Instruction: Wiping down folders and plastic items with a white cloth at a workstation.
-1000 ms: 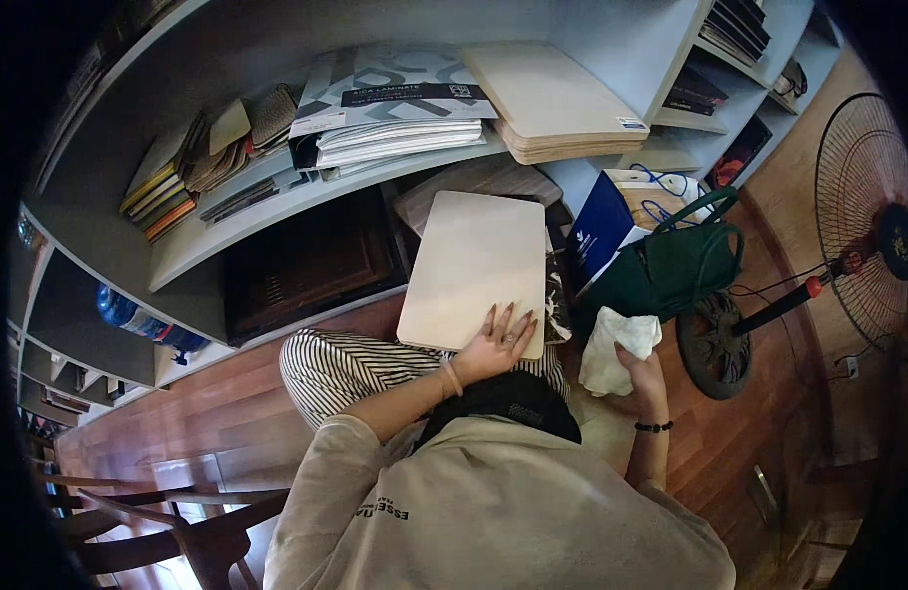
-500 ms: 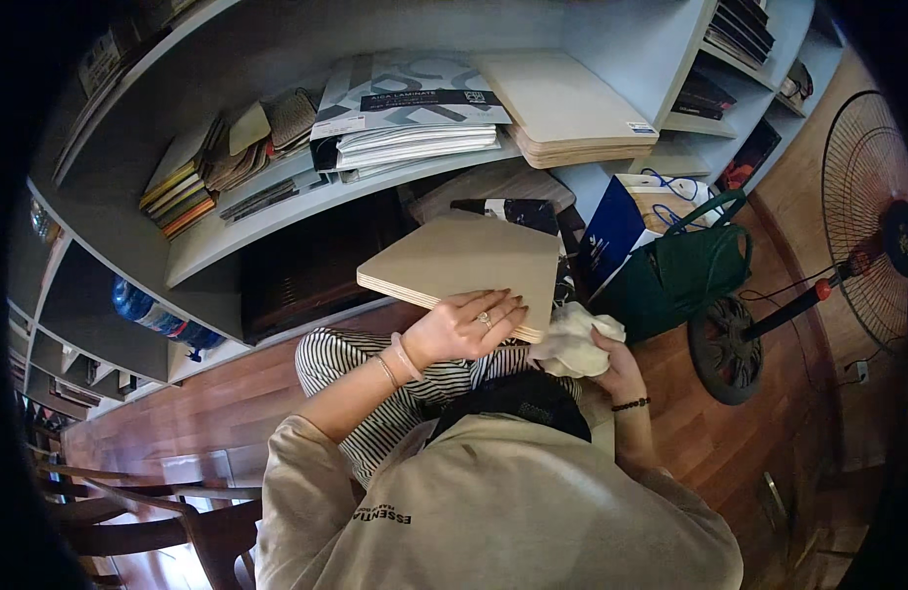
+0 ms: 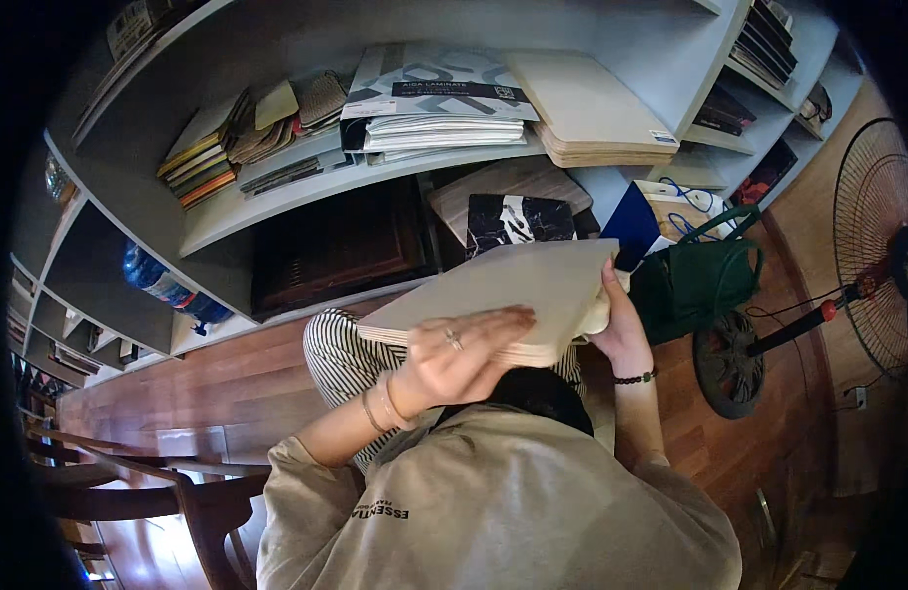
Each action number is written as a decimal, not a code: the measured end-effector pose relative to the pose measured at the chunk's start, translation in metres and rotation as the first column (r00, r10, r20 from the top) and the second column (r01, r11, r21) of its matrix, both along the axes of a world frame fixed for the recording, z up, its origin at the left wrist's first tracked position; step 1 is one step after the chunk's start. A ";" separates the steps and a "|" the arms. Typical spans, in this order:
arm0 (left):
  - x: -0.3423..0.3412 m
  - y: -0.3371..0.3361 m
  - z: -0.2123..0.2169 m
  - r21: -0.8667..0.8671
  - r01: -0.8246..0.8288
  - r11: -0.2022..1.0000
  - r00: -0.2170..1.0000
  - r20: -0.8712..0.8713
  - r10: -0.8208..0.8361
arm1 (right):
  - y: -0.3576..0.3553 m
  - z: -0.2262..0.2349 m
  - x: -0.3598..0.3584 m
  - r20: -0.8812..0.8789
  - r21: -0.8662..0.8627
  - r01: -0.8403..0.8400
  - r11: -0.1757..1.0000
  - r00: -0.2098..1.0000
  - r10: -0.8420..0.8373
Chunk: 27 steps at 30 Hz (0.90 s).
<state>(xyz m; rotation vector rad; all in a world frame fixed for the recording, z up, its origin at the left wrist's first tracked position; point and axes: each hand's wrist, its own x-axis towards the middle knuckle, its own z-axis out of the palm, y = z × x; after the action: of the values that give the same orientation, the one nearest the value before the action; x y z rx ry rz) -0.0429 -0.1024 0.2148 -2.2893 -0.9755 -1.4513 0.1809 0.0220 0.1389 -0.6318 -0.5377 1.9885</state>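
Observation:
A thick stack of beige sample boards (image 3: 503,280) lies tilted over my lap, its layered edge toward me. My left hand (image 3: 454,359), slightly blurred, grips the near edge with its fingers across the top face; the thumb is hidden. At the right edge of the stack, my right hand (image 3: 619,320) is closed round a crumpled off-white cloth (image 3: 597,317), with the thumb up beside the boards' corner. Most of the cloth is hidden by the boards and the hand.
Ahead, a grey shelf (image 3: 277,211) holds a patterned binder (image 3: 434,93), another beige board stack (image 3: 597,103) and sample books (image 3: 208,147). A black marbled panel (image 3: 523,218) leans below. Right stand a green bag (image 3: 695,280) and a fan (image 3: 729,359); left, a wooden chair (image 3: 193,501).
The board stack has come nearer and tilted up toward me. My right hand has brought the cloth from beside the stack to its right edge, where the boards now partly cover it.

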 end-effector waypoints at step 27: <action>-0.119 0.011 -0.128 -0.326 0.257 0.910 -0.173 0.911 0.375 | 0.019 -0.069 0.039 0.485 0.361 0.322 0.875 0.737 -0.471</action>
<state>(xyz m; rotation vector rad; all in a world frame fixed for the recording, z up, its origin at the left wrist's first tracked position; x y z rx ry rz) -0.1620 -0.0917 0.0872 -0.4334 -1.7756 -3.3138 0.2200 0.0410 0.0698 -1.0817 -0.9099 1.2739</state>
